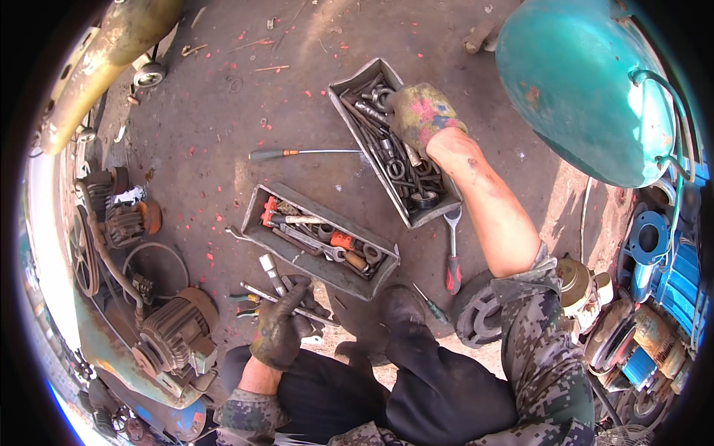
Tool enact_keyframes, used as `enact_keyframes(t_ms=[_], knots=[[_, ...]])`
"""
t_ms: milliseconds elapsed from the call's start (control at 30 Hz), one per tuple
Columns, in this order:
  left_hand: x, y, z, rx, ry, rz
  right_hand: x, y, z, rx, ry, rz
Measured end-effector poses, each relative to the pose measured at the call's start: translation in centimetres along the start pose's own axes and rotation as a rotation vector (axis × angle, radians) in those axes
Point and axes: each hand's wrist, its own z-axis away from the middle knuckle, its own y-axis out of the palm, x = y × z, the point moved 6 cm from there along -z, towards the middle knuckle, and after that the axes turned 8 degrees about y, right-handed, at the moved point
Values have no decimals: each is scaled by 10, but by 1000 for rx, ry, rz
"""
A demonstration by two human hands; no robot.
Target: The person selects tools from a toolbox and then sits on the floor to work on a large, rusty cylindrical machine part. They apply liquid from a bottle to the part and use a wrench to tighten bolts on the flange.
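Observation:
My gloved right hand [424, 115] is at the upper end of a long metal box [410, 218] full of rings, sockets and dark tools, its fingers curled beside a metal ring [383, 100]; what they grip is hidden. My gloved left hand [277, 333] is low at centre, curled by loose bars and wrenches [260, 293], its grip unclear. Between my hands lies a second box [312, 264] holding wrenches, sockets and orange-handled tools. Pliers [245, 305], a long screwdriver [275, 154], a red-handled wrench [453, 271] and a small green screwdriver [435, 311] lie on the ground [223, 134].
A large teal tank [565, 89] stands at upper right. Blue machine parts [651, 241] and a black wheel [476, 323] are on the right. Rusty motors [175, 331], a compressor head [126, 223] and pulleys crowd the left. A yellowed metal body [97, 67] is at upper left.

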Motion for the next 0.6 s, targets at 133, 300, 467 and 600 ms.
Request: enact_keyframes(t_ms=[133, 300, 467, 600], knots=[[3, -8, 1, -11, 62, 58, -9, -5, 40, 151, -112, 70], [5, -11, 4, -9, 6, 85, 35, -27, 37, -192, -252, 239], [0, 1, 2, 65, -1, 28, 30, 35, -68, -103, -153, 175], [2, -12, 7, 39, 4, 24, 45, 34, -65, -102, -30, 139]])
